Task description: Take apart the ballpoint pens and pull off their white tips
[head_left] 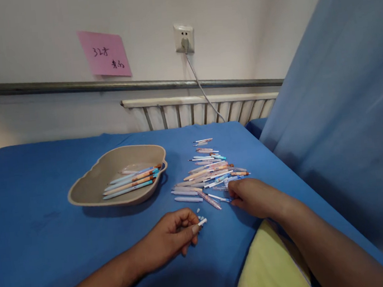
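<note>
My left hand (177,232) hovers in front of the pile and pinches a short white tube (202,222) between thumb and fingers. A few tiny white pieces (199,215) show just beyond its fingertips. My right hand (251,195) is at the right edge of a pile of pen parts (211,173), fingers closed and pointing left. What those fingers hold is hidden; a thin white stick with a blue end (218,197) reaches toward them. Pale pen barrels (188,199) lie at the near left of the pile.
A beige bin (90,194) holding several assembled-looking pens (132,184) stands left of the pile on the blue-covered surface (52,249). Yellow cloth (269,263) lies near my right forearm. A blue curtain (344,100) hangs at right. A cord (202,90) runs down from the wall socket.
</note>
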### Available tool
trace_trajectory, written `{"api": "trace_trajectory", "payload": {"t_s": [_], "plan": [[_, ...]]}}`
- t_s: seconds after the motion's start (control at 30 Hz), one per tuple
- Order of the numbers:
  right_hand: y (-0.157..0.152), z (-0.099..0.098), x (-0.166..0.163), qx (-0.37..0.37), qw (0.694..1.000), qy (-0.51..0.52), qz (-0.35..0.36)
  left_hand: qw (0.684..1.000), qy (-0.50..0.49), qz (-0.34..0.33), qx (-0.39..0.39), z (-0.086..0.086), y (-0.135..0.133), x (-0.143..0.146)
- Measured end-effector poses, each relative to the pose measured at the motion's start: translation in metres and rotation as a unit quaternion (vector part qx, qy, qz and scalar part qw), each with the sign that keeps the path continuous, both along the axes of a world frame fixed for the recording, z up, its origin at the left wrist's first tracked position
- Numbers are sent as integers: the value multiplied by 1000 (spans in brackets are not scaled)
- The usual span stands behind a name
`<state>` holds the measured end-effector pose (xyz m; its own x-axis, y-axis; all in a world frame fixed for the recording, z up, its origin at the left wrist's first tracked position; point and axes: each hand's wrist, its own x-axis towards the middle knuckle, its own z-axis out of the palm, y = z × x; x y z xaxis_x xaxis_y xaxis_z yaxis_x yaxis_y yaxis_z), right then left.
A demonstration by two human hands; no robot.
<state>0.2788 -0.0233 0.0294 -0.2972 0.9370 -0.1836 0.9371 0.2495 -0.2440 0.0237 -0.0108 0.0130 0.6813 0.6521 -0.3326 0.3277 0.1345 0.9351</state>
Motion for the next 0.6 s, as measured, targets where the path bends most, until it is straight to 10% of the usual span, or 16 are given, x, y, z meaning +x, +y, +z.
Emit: {"api": "trace_trajectory", "payload": {"t_s": [0.6], "plan": [[2, 1, -5, 43, 999, 8, -17, 1000, 13, -3, -9, 2, 0, 1]]}}
